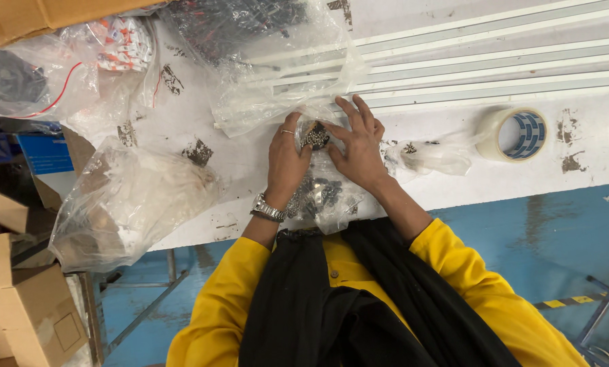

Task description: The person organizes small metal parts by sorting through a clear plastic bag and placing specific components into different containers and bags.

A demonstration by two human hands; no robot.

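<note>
Left hand (285,160): grip pinching clear bag of small dark metal parts (316,190)
Right hand (359,146): grip clasping same bag's top
Beside right grip: tape roll (520,134) on table (494,178)

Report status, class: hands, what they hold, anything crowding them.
Left hand and right hand both pinching small dark parts above clear plastic bag. Larger plastic bag crowds just beyond fingertips; tape roll lies apart.

sleeves (223,299): yellow | scarf (304,306): black | wristwatch (268,208): silver | ring (287,132)
</note>
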